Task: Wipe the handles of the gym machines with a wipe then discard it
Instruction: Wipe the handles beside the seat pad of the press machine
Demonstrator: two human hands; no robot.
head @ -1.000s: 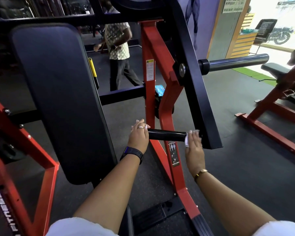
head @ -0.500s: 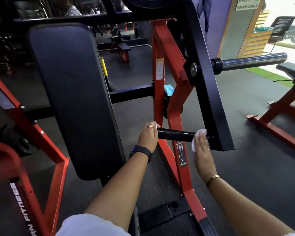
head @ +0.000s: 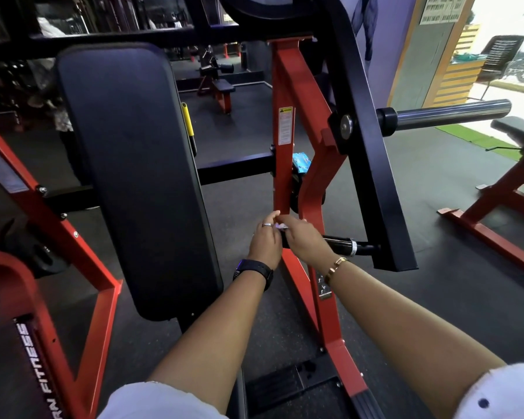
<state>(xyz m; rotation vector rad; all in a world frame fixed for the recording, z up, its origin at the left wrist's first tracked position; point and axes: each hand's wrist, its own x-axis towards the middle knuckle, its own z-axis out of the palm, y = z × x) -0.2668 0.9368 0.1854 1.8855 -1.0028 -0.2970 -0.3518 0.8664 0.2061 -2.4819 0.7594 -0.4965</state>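
Wiping step in hand on one handle of the red-and-black steel gym machine [head: 285, 176]; discard not yet begun.
The black padded backrest [head: 127, 176] stands left of both sets of fingers. The black cylindrical handle [head: 336, 244] runs bare to the right of the fingers, out to its silver collar [head: 354, 247]. Left hand [head: 265, 244]: fingers curled together round the handle's free end. Right hand [head: 303, 240]: fingers curled over the handle, touching the left fingers, tips hidden. The small white wipe [head: 282, 227] shows only as a corner between the two hands' fingers, apparently trapped under the right ones. Judgement: the next move calls for a wrapped grip drawn along the bare length, then the remaining handles.
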